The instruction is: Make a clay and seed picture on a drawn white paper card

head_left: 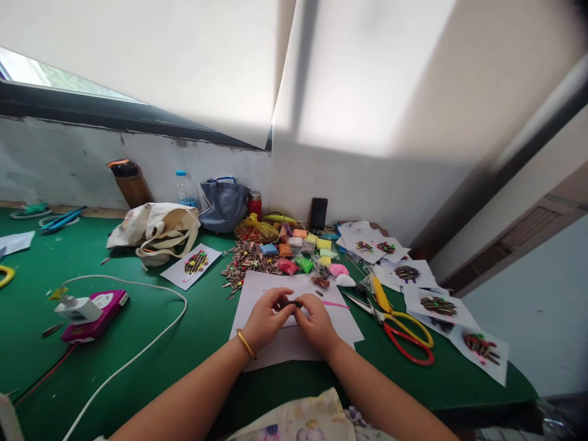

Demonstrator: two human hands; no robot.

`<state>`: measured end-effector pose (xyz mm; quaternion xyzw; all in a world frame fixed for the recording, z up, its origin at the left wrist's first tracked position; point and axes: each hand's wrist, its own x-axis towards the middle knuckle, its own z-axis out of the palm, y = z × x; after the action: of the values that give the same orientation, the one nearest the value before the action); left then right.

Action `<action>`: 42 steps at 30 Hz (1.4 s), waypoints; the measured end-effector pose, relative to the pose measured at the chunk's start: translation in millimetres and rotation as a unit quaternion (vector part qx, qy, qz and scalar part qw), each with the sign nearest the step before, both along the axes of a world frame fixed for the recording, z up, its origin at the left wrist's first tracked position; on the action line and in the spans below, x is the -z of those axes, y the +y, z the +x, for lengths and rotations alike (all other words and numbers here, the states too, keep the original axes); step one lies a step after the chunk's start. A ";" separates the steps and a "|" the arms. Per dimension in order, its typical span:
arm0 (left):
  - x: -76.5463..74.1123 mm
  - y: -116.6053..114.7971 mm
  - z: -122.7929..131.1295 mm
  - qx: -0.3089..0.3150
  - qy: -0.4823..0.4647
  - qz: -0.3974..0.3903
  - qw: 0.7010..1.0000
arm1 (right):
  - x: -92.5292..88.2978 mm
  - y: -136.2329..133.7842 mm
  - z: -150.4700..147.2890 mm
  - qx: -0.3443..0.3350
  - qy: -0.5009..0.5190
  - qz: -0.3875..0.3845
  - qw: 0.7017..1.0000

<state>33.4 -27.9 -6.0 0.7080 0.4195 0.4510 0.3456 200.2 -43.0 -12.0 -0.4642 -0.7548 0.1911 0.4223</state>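
My left hand (269,320) and my right hand (316,324) meet above a white paper sheet (294,340), pinching a small dark piece of clay (293,303) between their fingertips. A gold bangle (246,343) circles my left wrist. A thin pink stick (336,304) lies just right of my right hand. Beyond the paper spreads a pile of striped sunflower seed shells (248,263), beside several small packets of coloured clay (294,249). Red-and-yellow-handled scissors (399,334) rest to the right.
The green table (202,361) also holds printed sheets with seed-shell pictures (438,306), a canvas bag (158,233), a blue bag (225,205), a water bottle (186,190) and a phone (318,213). A white cable (151,334) loops to a pink device (94,315) at left.
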 end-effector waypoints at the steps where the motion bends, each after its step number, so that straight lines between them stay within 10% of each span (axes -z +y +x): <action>1: -0.5 -0.7 0.0 -0.004 0.004 0.000 1.000 | 0.0 0.0 -0.1 0.001 -0.001 0.001 1.000; 42: -1.2 3.9 0.7 0.000 -0.054 -0.041 0.998 | 3.5 1.1 0.4 0.004 0.010 -0.008 1.000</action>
<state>34.1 -24.0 -4.8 0.6680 0.4180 0.4711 0.3962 200.6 -41.9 -15.5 -0.4686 -0.7471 0.1998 0.4269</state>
